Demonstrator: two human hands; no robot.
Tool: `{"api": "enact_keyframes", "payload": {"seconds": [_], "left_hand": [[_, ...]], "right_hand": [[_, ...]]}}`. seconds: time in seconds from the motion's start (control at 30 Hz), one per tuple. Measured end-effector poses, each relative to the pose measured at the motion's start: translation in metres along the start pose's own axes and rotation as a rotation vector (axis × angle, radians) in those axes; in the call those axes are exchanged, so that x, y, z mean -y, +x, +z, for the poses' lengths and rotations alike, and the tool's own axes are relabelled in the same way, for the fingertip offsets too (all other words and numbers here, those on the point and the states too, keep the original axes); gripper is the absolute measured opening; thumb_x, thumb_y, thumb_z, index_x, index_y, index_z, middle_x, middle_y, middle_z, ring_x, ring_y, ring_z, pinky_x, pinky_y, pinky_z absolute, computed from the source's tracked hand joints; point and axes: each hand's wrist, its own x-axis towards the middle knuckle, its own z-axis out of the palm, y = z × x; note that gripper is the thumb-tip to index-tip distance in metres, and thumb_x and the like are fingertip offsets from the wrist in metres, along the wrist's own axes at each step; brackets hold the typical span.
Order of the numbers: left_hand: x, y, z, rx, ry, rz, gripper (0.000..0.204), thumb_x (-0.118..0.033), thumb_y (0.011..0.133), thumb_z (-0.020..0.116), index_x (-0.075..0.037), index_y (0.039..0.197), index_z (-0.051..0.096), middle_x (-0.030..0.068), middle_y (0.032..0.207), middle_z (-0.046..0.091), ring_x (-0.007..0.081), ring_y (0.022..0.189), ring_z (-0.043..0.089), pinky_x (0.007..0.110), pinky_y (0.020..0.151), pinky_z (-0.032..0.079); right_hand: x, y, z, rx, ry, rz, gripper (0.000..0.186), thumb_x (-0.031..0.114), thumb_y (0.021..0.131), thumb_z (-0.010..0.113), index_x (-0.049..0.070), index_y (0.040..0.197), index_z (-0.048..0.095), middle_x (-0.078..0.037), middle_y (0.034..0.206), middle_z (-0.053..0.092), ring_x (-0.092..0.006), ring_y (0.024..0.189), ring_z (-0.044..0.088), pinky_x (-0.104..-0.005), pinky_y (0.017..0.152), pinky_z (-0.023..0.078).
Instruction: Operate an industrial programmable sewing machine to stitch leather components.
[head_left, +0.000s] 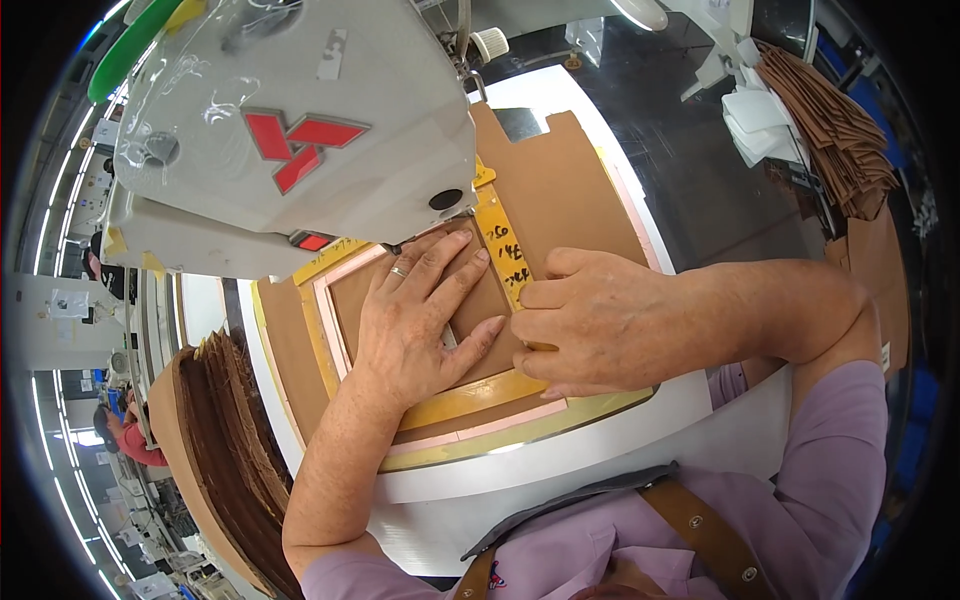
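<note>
My left hand lies flat with its fingers spread on a brown panel inside a yellow template frame. Handwritten marks run along the frame's right bar. Over that bar, my right hand is closed, its fingers curled down. A bit of yellow shows between them, but what they grip is mostly hidden. A larger brown sheet lies around the frame, with pale pink strips along its edges. The grey sewing machine head hangs just beyond my left fingertips.
A stack of brown pieces stands at the left, beside the white work surface. More brown pieces are piled at the far right, next to white folded material. Another person's red sleeve shows at the far left.
</note>
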Motion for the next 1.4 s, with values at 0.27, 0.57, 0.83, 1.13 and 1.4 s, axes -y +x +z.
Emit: {"api": "enact_keyframes", "payload": {"seconds": [0.27, 0.57, 0.83, 1.13, 1.4], "left_hand": [[-0.009, 0.002, -0.014, 0.123, 0.052, -0.104, 0.065, -0.038, 0.081, 0.078, -0.01, 0.138, 0.063, 0.0125, 0.147, 0.055, 0.0323, 0.136, 0.052, 0.051, 0.115, 0.033], [-0.014, -0.007, -0.013, 0.075, -0.028, -0.021, 0.04, -0.025, 0.084, 0.078, -0.009, 0.121, 0.072, 0.0045, 0.131, 0.066, 0.0224, 0.122, 0.063, 0.055, 0.114, 0.037], [-0.015, -0.005, -0.009, 0.085, -0.03, -0.056, 0.052, -0.03, 0.085, 0.073, -0.005, 0.13, 0.067, 0.0107, 0.136, 0.063, 0.0268, 0.129, 0.058, 0.058, 0.117, 0.029], [0.002, -0.008, -0.003, -0.026, -0.107, -0.096, 0.041, -0.024, 0.079, 0.081, -0.01, 0.117, 0.072, 0.0095, 0.133, 0.063, 0.0272, 0.113, 0.064, 0.049, 0.105, 0.038], [0.004, -0.001, -0.009, 0.013, -0.07, -0.175, 0.05, -0.031, 0.083, 0.076, -0.011, 0.128, 0.07, 0.01, 0.134, 0.064, 0.0269, 0.122, 0.062, 0.053, 0.112, 0.029]], "right_hand": [[-0.003, 0.001, -0.006, 0.089, -0.043, 0.027, 0.035, 0.036, 0.086, 0.073, 0.01, 0.109, 0.07, -0.003, 0.091, 0.063, -0.0199, 0.091, 0.062, -0.0367, 0.076, 0.044], [-0.011, 0.004, -0.007, 0.097, -0.081, 0.081, 0.039, 0.038, 0.087, 0.072, 0.01, 0.115, 0.067, -0.004, 0.091, 0.065, -0.0215, 0.09, 0.063, -0.0377, 0.075, 0.046], [-0.023, 0.003, -0.002, 0.02, -0.161, 0.11, 0.031, 0.035, 0.091, 0.069, 0.01, 0.109, 0.068, -0.01, 0.103, 0.068, -0.0223, 0.105, 0.066, -0.0358, 0.081, 0.051], [-0.033, -0.001, 0.006, -0.031, -0.167, 0.203, 0.045, 0.034, 0.093, 0.067, 0.0, 0.122, 0.067, -0.015, 0.129, 0.066, -0.0262, 0.119, 0.063, -0.0372, 0.101, 0.05], [-0.044, 0.0, 0.006, -0.008, -0.17, 0.34, 0.054, 0.041, 0.092, 0.069, 0.005, 0.133, 0.065, -0.007, 0.14, 0.061, -0.024, 0.131, 0.054, -0.0427, 0.117, 0.035]]}}
